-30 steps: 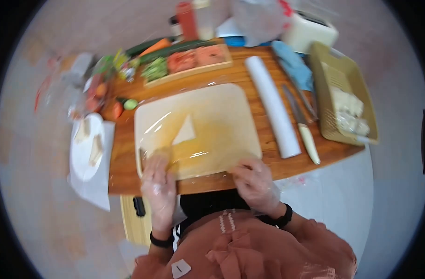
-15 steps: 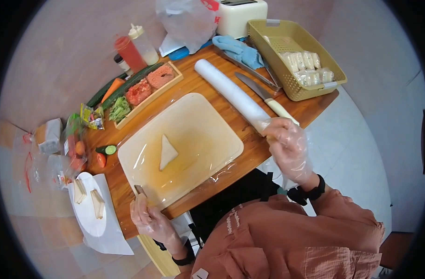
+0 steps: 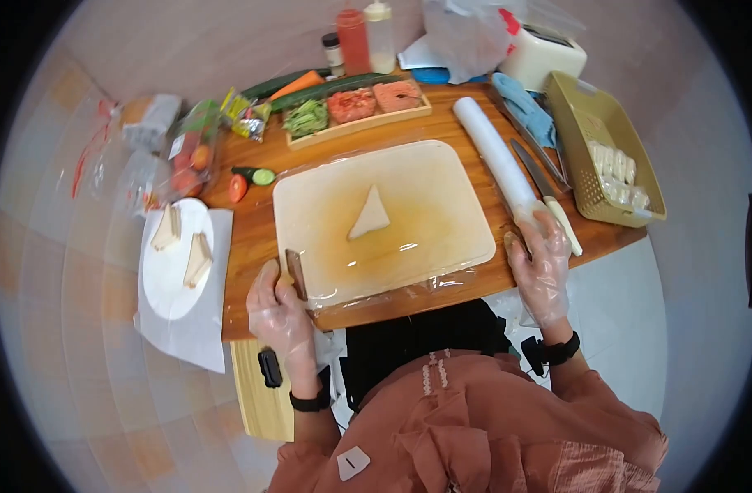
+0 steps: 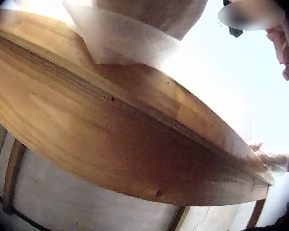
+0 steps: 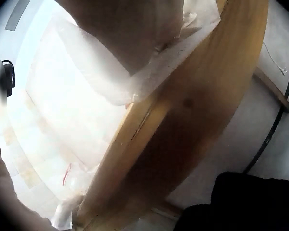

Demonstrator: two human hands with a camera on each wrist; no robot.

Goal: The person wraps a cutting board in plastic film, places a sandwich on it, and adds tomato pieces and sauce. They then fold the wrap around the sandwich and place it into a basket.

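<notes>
A white triangular piece of bread [image 3: 371,215] lies on the cream cutting board [image 3: 442,189], whose middle looks yellowish under shiny clear film. My left hand [image 3: 281,316], in a clear plastic glove, hovers at the board's left front corner beside its handle slot, with nothing visible in its fingers. At the front end of the white cling film roll [image 3: 495,152] is my gloved right hand [image 3: 542,267]. Its bent fingertips overlap the roll's end, and the thumb stands apart. Both wrist views show mainly glove cuffs and the wooden table's edge [image 4: 111,96].
Right of the roll lie a knife [image 3: 561,222] and a basket [image 3: 573,164] with wrapped sandwiches. On the left, a white plate [image 3: 166,287] bears two triangular sandwiches. A wooden tray [image 3: 359,130] of fillings, a red sauce bottle [image 3: 353,45] and a toaster [image 3: 544,57] stand behind.
My right hand has moved from the board's front edge out to the roll's near end. The left hand stays by the board's left corner. The head view swung right, then back.
</notes>
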